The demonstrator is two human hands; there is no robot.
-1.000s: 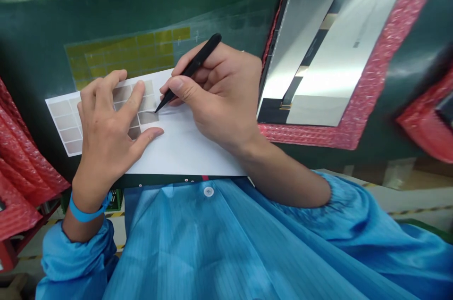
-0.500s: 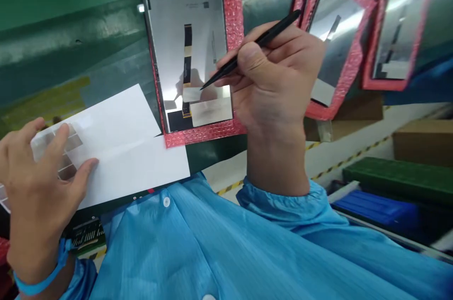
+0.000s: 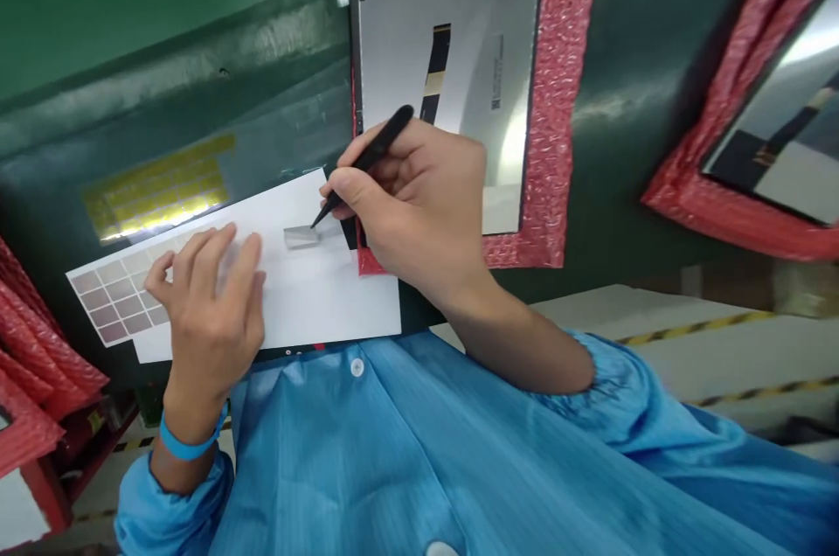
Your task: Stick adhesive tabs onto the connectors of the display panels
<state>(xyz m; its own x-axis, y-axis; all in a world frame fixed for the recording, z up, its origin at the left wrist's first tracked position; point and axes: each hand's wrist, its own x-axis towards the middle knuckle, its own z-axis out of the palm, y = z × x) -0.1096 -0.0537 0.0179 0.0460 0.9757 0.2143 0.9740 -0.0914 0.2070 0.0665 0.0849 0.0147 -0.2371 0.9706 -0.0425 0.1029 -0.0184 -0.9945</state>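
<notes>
My right hand (image 3: pixel 419 211) is closed around black tweezers (image 3: pixel 370 156), their tip pointing down and left. At the tip is a small silvery-grey sticker (image 3: pixel 301 237), over the white sheets (image 3: pixel 328 298); I cannot tell whether it is gripped or lies on the paper. My left hand (image 3: pixel 213 298) rests on the sheets with its fingers apart, beside rows of greyish square stickers (image 3: pixel 114 302) and covering part of them. Just behind my right hand lies a display panel (image 3: pixel 406 14) with a black flex cable (image 3: pixel 438 58); the hand hides the cable's lower end.
Red bubble wrap (image 3: pixel 557 101) lies under the panel. Another wrapped panel (image 3: pixel 803 154) is at the right, and more red bubble wrap (image 3: pixel 39 346) is piled at the left. A yellow sticker sheet (image 3: pixel 163 189) lies behind the white sheets on the green mat (image 3: pixel 629 84).
My right hand and the tweezers have moved left from the panel to the white sheets, where a grey sticker shows at the tip. The view has shifted left.
</notes>
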